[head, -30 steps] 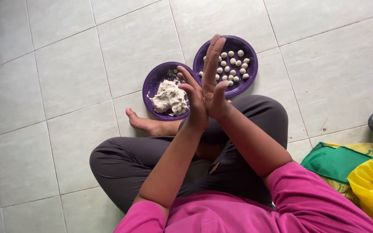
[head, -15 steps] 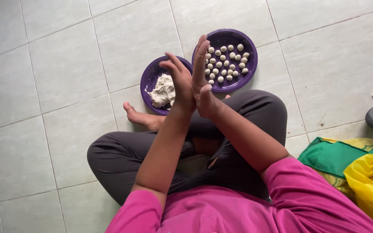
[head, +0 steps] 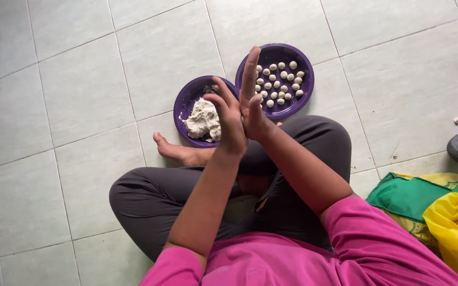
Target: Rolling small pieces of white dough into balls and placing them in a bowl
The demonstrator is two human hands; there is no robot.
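i keep the left hand [head: 228,121] and the right hand [head: 251,100] pressed palm to palm above the crossed legs [head: 197,196], fingers straight and not curled; whatever sits between the palms is hidden, so i cannot tell whether a piece of dough is there or how large it is; neither hand grips anything with its fingers.

the lump of dough [head: 203,119] lies in the near purple bowl [head: 186,96], just beyond the bare foot [head: 178,152], on the left of the pair; the rolled dough balls [head: 279,82] lie in the far purple plate [head: 303,98], touching the bowl on its right; both rest on the tiled floor [head: 80,95].

procedure, as i judge it: hold the palms flat and parallel; apply light, even pressure; move one palm in small circles against the other so the piece rounds and does not flatten; keep the hands over the legs or the dishes so a dropped piece does not land on the tiles; open the palms over the plate only, and place the ball in a free gap, apart from its neighbours, so they do not stick; match the new ball to those already there.

a green and yellow cloth [head: 430,204] lies near right, well apart.
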